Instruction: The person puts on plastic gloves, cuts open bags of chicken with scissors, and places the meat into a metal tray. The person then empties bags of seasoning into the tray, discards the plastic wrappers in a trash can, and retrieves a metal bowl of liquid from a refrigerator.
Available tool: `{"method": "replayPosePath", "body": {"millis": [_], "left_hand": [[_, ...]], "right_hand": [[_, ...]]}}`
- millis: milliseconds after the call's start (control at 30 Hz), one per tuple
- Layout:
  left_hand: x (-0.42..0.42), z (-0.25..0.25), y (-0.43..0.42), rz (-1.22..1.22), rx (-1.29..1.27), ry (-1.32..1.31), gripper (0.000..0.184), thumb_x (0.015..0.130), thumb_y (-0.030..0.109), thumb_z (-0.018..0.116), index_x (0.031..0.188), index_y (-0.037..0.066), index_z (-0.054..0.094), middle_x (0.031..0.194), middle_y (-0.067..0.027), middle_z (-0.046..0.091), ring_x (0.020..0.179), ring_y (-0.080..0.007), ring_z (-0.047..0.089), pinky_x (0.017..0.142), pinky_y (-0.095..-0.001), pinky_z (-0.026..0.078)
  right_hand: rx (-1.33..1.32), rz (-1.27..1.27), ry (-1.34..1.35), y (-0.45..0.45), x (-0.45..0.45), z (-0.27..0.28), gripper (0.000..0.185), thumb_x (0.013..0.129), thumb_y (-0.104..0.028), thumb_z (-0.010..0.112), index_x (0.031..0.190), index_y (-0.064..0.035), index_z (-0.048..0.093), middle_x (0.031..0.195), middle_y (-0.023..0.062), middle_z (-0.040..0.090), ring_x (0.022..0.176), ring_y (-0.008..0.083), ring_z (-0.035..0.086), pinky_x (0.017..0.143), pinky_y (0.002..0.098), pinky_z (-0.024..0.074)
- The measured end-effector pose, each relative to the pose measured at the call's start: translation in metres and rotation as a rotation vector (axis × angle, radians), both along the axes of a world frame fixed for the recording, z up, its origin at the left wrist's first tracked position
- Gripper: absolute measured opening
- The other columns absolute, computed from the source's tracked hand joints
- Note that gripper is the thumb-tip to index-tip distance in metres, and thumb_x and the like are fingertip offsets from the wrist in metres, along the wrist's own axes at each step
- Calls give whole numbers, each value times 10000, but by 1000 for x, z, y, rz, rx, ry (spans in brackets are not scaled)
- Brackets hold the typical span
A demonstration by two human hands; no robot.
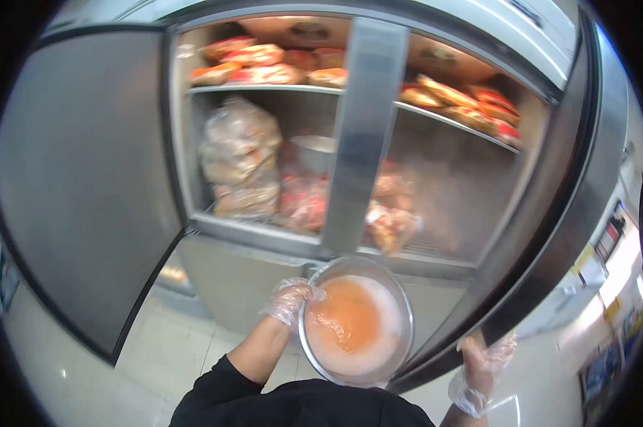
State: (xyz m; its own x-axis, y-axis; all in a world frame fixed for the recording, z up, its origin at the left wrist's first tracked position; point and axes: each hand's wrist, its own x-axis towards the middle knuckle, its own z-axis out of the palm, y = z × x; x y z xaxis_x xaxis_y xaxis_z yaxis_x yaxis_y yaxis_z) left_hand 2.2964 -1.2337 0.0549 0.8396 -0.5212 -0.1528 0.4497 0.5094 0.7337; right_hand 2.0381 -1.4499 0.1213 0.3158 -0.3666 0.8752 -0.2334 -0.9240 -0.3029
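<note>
My left hand (293, 300), in a clear plastic glove, grips the left rim of a round metal bowl (407, 324). Orange liquid with pale foam (346, 320) fills much of the bowl, which is close to my body. At the lower right my right hand (484, 356), also gloved, is at the edge of the opened right fridge door (542, 256); its fingers are bent against that edge. The fridge (368, 135) stands open in front of me, behind the bowl.
The left door (86, 171) stands wide open. Packages (257, 64) lie on the upper shelves. Below are stacked bags (239, 156), a white bowl (314, 151) and bagged items (393, 213). Pale floor tiles (172, 341) show beneath.
</note>
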Motion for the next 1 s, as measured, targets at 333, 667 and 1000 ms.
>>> {"method": "replayPosePath", "body": {"millis": [333,667,1000], "left_hand": [[-73,-4,213,536,-44,-129,91,598,-19,628,669,-15,571,647,-127,575,538,-242,589,474,-341,511],[-198,-166,407,756,1257,237,351,555,342,664,587,10,554,555,-117,492,494,-188,466,527,-342,404],[-361,-178,482,1708,503,296,75,579,57,594,617,23,539,571,-95,575,500,-198,557,496,-297,473]], "right_hand": [[400,235,102,62,150,46,332,679,-254,685,835,1,540,750,99,564,658,175,504,639,281,414],[551,85,92,89,251,45,671,665,-625,544,967,-26,578,965,155,595,916,260,553,781,335,406],[-51,256,-207,202,310,11,626,751,-438,575,1245,-101,391,931,119,578,853,237,561,750,317,449]]}}
